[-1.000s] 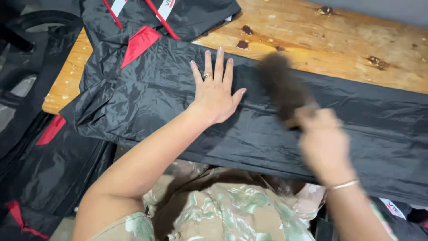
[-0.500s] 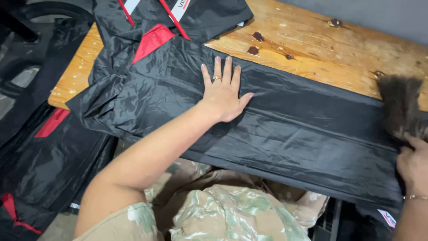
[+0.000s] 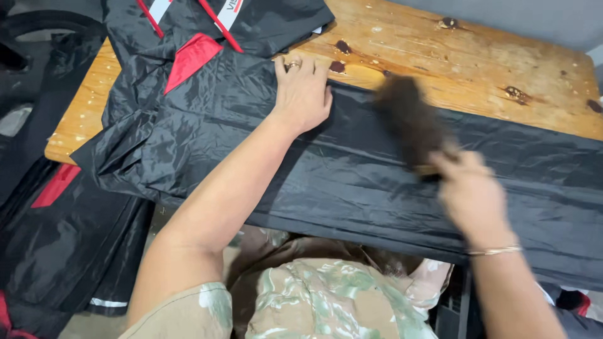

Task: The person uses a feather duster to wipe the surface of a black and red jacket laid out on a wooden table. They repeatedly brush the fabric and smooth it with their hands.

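- I looked down on a worn wooden table (image 3: 477, 56), pale brown and marked with dark knots and stains.
- Beyond its far edge I saw a plain grey wall (image 3: 534, 19).
- At the near left, a strip of dull floor (image 3: 94, 326) showed.
- The light was soft and even, without hard shadows.

Left hand (image 3: 303, 88): one gold-coloured ring (image 3: 293, 64) on a finger, upper centre of the frame. Right hand (image 3: 472, 194): blurred; a thin gold-coloured bangle (image 3: 494, 251) circles the wrist at lower right. Both forearms are bare. Short khaki sleeve (image 3: 182, 314) at lower left. Garment over the lap (image 3: 326, 301), bottom centre: green, cream and brown pattern.
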